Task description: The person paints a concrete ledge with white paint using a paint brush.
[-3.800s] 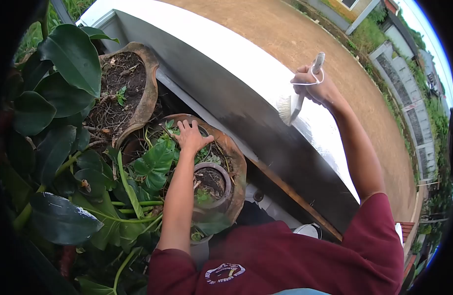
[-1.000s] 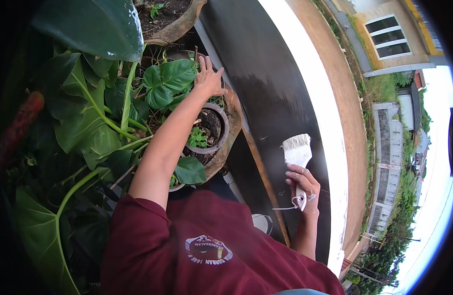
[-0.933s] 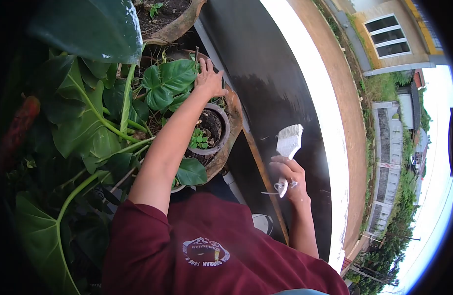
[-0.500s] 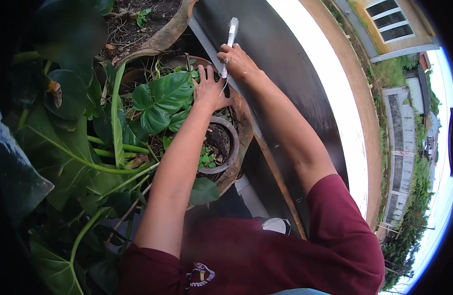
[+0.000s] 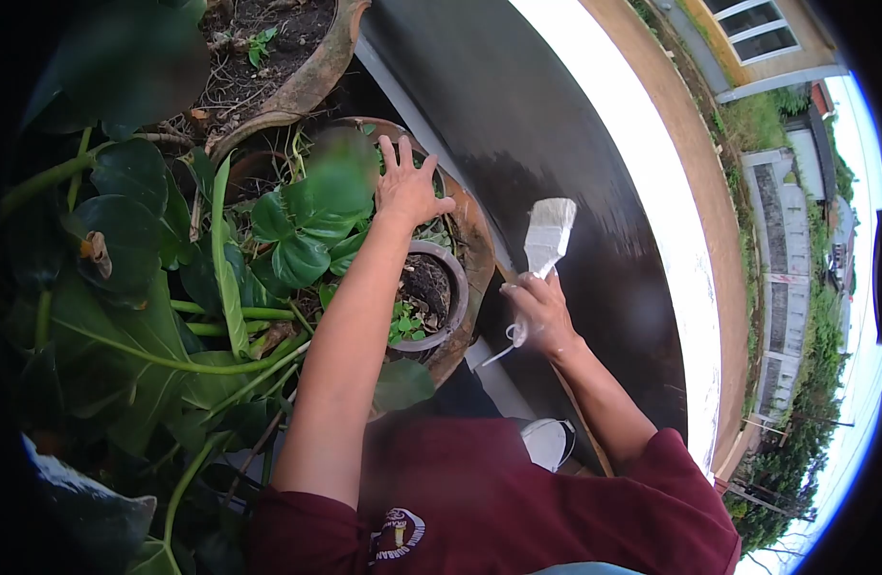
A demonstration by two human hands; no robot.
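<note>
The single view looks forward and steeply down from the person's head, arms-close.

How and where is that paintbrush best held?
Probably by its slim handle, coming from your side, opposite the bristles: the paintbrush points its broad white head away from you, and the right hand fits behind it.

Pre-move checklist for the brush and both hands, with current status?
1. Brush gripped in right hand: ok.
2. Brush clear of the green leaves: ok.
3. Left hand apart from brush: ok, it is spread over the large pot.
4. Bristles off the dark wall: cannot tell, one view gives no sure gap.
5. White container fully in view: not ok, the shirt hides part.
</note>
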